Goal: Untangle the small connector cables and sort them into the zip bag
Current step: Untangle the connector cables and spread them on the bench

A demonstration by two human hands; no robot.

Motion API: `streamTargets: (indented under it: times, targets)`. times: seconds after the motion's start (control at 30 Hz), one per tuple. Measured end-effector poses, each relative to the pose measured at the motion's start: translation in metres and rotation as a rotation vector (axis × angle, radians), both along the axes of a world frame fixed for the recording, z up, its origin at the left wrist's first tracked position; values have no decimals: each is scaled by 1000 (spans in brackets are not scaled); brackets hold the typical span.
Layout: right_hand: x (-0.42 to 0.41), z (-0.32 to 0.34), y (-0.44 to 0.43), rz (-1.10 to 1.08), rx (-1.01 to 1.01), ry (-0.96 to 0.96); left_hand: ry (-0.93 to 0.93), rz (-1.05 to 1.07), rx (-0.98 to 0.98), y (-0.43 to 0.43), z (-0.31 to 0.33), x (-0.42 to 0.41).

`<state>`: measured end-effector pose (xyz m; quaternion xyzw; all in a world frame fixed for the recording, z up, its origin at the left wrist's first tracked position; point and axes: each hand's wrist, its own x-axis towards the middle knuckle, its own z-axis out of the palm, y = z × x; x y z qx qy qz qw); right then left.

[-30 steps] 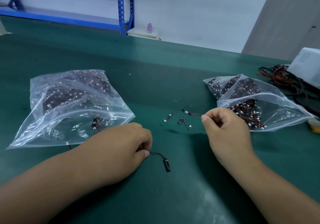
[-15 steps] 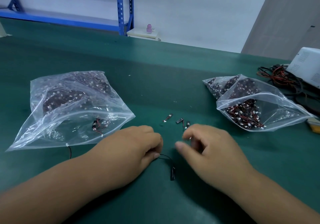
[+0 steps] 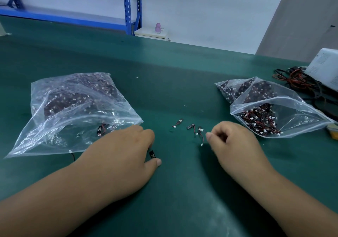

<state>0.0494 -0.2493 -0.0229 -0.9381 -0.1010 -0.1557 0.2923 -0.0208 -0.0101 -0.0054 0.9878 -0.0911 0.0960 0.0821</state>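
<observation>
Two grips lie nearest us on the green surface. Our left grip is clamped on one cable, its black connector showing between thumb and finger. Our right grip is lower than a second ago and no longer lifts a cable. Its fingers are curled, and we cannot tell whether they still pinch the wire end just beside the thumb. Beyond, three loose cables lie in a row where two lay before, so we judge one more is untangled and awaits bagging. Further out, the left bag holds dark packed cables, plus one near its near edge. The right bag gapes, holding a red-and-black tangle.
</observation>
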Motion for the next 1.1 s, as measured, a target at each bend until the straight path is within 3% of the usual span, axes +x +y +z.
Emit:
streamTargets:
  times: [0.1, 0.27, 0.4, 0.5, 0.77, 0.9, 0.97, 1.1]
  targets:
    - [10, -1, -2, -82, 106, 18, 41, -6, -16, -2, 0, 1]
    - [5, -2, -1, -55, 52, -8, 60, -61, -53, -2, 0, 4]
    - [-21, 4, 10, 247, 2, -114, 34, -120, -116, -5, 1, 4]
    - [-39, 3, 27, 397, -29, -12, 27, -197, -173, -8, 3, 2]
    - [-34, -6, 38, 393, 264, 64, 63, -288, -199, -13, 8, 2]
    - [-19, -4, 24, 318, 203, -44, -18, -124, -109, -9, 9, 1]
    - [-5, -4, 10, 197, 206, -78, -114, 84, 52, 1, 13, 4]
    - [14, -7, -7, 26, 291, 50, -54, 328, 438, 37, 22, 11]
